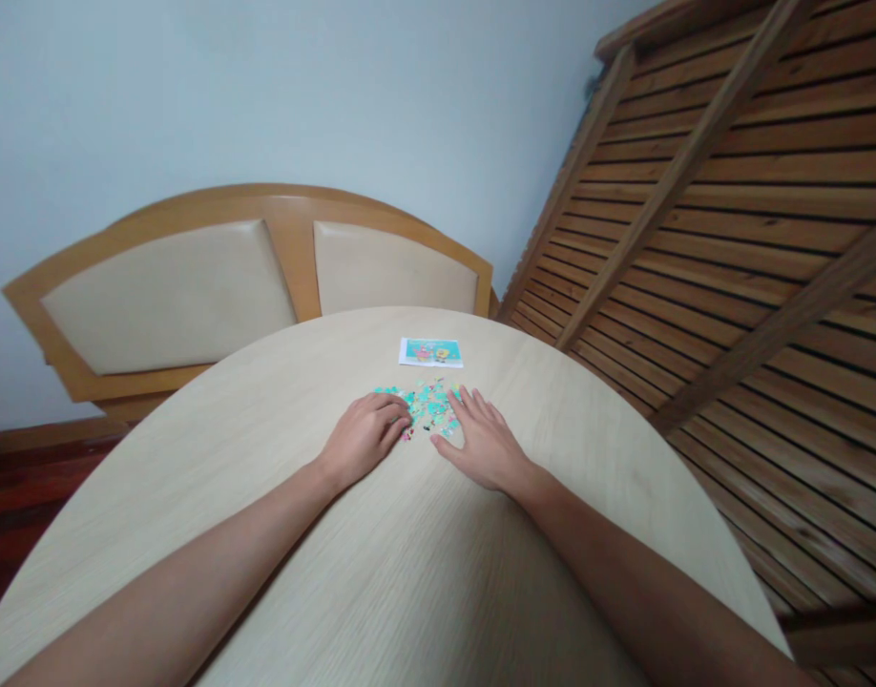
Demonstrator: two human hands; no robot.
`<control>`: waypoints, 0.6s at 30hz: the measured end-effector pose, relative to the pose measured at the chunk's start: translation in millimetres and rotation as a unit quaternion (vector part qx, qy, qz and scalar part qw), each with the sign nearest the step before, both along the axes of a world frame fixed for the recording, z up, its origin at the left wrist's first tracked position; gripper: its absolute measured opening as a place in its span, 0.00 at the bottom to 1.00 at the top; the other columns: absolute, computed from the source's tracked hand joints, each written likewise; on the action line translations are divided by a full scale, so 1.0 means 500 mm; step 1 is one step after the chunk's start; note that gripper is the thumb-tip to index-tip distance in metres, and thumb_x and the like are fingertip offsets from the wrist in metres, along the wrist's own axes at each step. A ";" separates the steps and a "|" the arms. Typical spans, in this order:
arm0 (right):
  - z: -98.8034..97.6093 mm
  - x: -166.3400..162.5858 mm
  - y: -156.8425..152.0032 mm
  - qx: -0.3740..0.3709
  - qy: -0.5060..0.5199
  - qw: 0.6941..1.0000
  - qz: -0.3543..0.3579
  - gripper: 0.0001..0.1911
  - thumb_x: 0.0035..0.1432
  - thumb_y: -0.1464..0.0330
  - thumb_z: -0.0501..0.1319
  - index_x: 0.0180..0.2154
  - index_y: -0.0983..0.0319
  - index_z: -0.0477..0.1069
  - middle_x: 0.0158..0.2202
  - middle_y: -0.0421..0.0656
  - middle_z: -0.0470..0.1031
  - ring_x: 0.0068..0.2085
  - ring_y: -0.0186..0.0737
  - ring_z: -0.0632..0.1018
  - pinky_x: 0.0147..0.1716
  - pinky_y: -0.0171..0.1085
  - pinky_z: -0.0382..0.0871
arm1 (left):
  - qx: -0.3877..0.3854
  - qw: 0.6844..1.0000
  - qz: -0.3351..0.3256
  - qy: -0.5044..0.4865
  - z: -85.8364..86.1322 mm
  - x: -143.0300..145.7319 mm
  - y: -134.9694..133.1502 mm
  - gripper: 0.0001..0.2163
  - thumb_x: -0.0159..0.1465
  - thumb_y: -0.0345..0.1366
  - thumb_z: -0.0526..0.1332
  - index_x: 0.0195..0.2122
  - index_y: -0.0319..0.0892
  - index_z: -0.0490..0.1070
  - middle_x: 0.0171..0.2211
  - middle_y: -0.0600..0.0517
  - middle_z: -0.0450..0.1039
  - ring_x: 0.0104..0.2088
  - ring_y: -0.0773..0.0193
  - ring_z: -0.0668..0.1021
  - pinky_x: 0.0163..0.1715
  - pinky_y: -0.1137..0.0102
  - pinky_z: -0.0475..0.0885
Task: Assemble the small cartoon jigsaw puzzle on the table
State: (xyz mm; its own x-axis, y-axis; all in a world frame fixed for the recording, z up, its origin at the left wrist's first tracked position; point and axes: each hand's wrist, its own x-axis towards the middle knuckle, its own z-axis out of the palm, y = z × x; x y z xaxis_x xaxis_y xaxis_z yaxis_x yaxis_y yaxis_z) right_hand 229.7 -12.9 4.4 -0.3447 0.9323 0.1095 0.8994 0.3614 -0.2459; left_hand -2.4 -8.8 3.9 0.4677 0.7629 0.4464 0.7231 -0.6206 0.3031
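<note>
A loose pile of small jigsaw puzzle pieces (pixel 430 408), mostly turquoise with a few pink, yellow and dark ones, lies on the round table (pixel 323 582). At the pile's left edge rests my left hand (pixel 366 431), palm down, its fingers loosely bent over some pieces; what lies under them is hidden. My right hand (pixel 485 437) is at the right side, thumb and fingers spread, fingertips on or just above the pieces. Just beyond the pile lies a picture card (pixel 430 353) with a turquoise scene showing a pink and a yellow cartoon figure.
Behind the table stands a wooden headboard (pixel 291 253) with cream padded panels, against a pale wall (pixel 287 86). To the right, a large slatted wooden frame (pixel 696 239) leans close to the table's edge. Dark red wooden floor (pixel 23 506) shows at the left.
</note>
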 end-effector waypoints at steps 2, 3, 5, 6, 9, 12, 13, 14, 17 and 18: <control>0.000 0.003 0.001 -0.021 -0.007 1.000 0.011 0.44 0.64 0.47 0.54 0.71 0.66 0.49 0.74 0.52 0.46 0.73 0.59 0.48 0.69 0.57 0.44 | -0.014 0.999 0.037 -0.028 0.000 -0.003 0.003 0.13 0.73 0.39 0.51 0.42 0.44 0.76 0.45 0.47 0.78 0.47 0.55 0.77 0.51 0.57 0.72; 0.001 0.005 0.001 -0.028 -0.008 0.999 0.023 0.44 0.64 0.47 0.53 0.71 0.65 0.50 0.74 0.51 0.46 0.73 0.59 0.48 0.69 0.58 0.43 | -0.020 0.997 0.057 -0.040 -0.002 -0.006 0.005 0.14 0.73 0.40 0.51 0.41 0.44 0.76 0.44 0.47 0.78 0.47 0.54 0.77 0.51 0.57 0.72; 0.002 0.011 0.003 -0.028 -0.005 0.998 0.052 0.42 0.64 0.47 0.54 0.71 0.62 0.51 0.74 0.48 0.46 0.73 0.58 0.46 0.69 0.60 0.41 | -0.028 0.994 0.088 -0.056 -0.007 -0.012 0.012 0.13 0.72 0.40 0.52 0.39 0.43 0.75 0.44 0.47 0.77 0.47 0.54 0.76 0.52 0.56 0.72; 0.003 0.014 0.003 -0.024 -0.003 0.997 0.070 0.41 0.64 0.47 0.54 0.71 0.61 0.53 0.74 0.47 0.46 0.74 0.57 0.45 0.69 0.60 0.40 | -0.030 0.993 0.097 -0.057 -0.010 -0.016 0.015 0.13 0.71 0.40 0.52 0.39 0.43 0.75 0.44 0.46 0.77 0.47 0.53 0.76 0.53 0.55 0.72; 0.006 0.018 0.002 -0.019 0.001 0.992 0.128 0.38 0.64 0.50 0.55 0.70 0.58 0.56 0.73 0.45 0.50 0.73 0.55 0.47 0.69 0.60 0.38 | -0.032 0.992 0.112 -0.057 -0.018 -0.021 0.020 0.11 0.70 0.40 0.54 0.41 0.42 0.74 0.45 0.45 0.77 0.48 0.51 0.76 0.53 0.53 0.72; 0.011 0.020 0.000 -0.026 0.001 0.983 0.179 0.38 0.65 0.50 0.56 0.70 0.59 0.55 0.72 0.47 0.52 0.73 0.52 0.50 0.70 0.57 0.38 | -0.033 0.992 0.107 -0.050 -0.024 -0.017 0.014 0.15 0.70 0.40 0.54 0.52 0.40 0.72 0.53 0.43 0.76 0.54 0.51 0.75 0.58 0.54 0.70; 0.012 0.021 -0.001 -0.030 0.001 0.980 0.194 0.39 0.64 0.50 0.56 0.70 0.60 0.54 0.72 0.48 0.52 0.73 0.52 0.50 0.70 0.56 0.39 | -0.035 0.994 0.097 -0.036 -0.025 -0.014 0.010 0.18 0.70 0.42 0.53 0.57 0.39 0.70 0.57 0.42 0.73 0.58 0.51 0.73 0.61 0.54 0.68; 0.014 0.021 -0.002 -0.034 0.002 0.978 0.207 0.40 0.64 0.50 0.57 0.70 0.61 0.53 0.72 0.49 0.52 0.73 0.51 0.50 0.70 0.56 0.39 | -0.040 0.996 0.082 -0.013 -0.026 -0.011 0.006 0.22 0.71 0.43 0.53 0.61 0.38 0.67 0.62 0.41 0.69 0.63 0.50 0.70 0.63 0.54 0.65; 0.016 0.024 -0.004 -0.037 0.009 0.974 0.225 0.42 0.63 0.50 0.58 0.71 0.63 0.52 0.72 0.50 0.52 0.73 0.50 0.50 0.70 0.54 0.41 | -0.069 0.994 0.030 0.075 -0.025 -0.003 -0.007 0.26 0.73 0.49 0.51 0.69 0.44 0.59 0.70 0.44 0.56 0.70 0.47 0.59 0.67 0.49 0.57; 0.016 0.024 -0.005 -0.033 0.012 0.975 0.221 0.42 0.63 0.50 0.58 0.70 0.63 0.53 0.72 0.50 0.52 0.73 0.50 0.51 0.70 0.54 0.41 | -0.077 0.992 0.019 0.094 -0.023 -0.002 -0.010 0.26 0.73 0.50 0.50 0.70 0.47 0.57 0.71 0.46 0.53 0.71 0.47 0.57 0.67 0.47 0.56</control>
